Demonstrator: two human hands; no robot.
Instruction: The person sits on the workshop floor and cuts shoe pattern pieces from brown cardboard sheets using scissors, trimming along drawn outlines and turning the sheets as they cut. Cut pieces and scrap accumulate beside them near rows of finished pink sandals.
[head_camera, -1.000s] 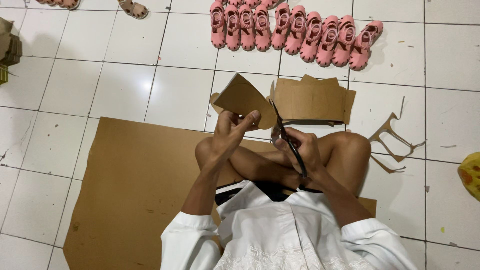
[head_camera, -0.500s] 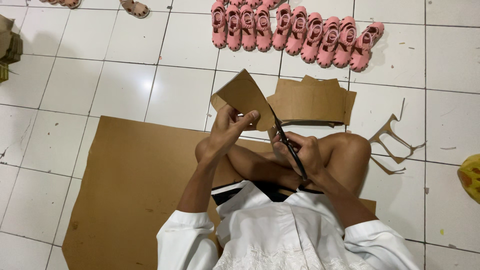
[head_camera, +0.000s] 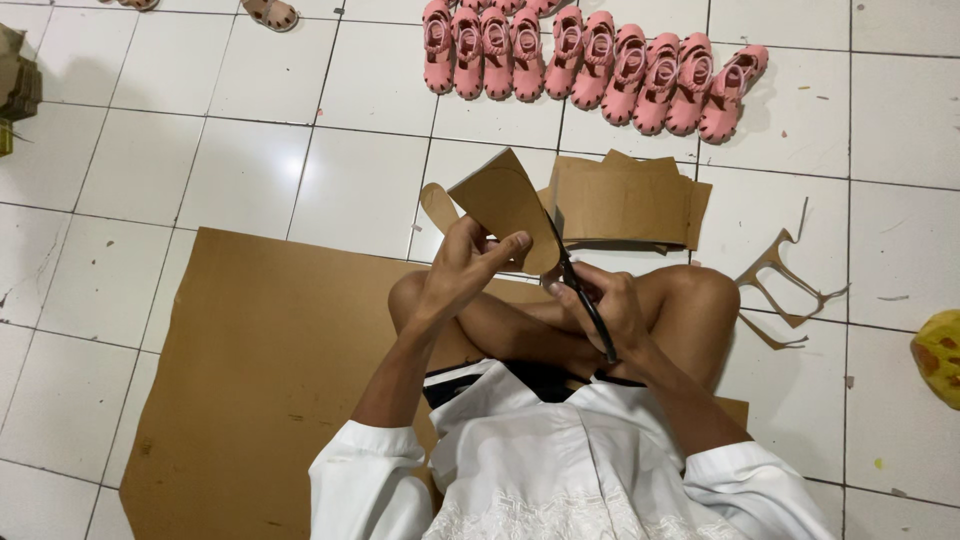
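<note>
Scissors sit clamped in the right hand, blades meeting the edge of a sole-shaped cardboard piece. The left hand pinches that piece, fingers closed on it, above the crossed legs (over the cardboard sheet's far edge). Pink sandals line the tiled floor's far side.

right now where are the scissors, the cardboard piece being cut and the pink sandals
scissors (head_camera: 585, 300): head view, on the dark blades beside the right hand.
cardboard piece (head_camera: 505, 200): head view, on its flat brown middle above the left hand.
pink sandals (head_camera: 600, 62): head view, on a sandal mid-row.
</note>
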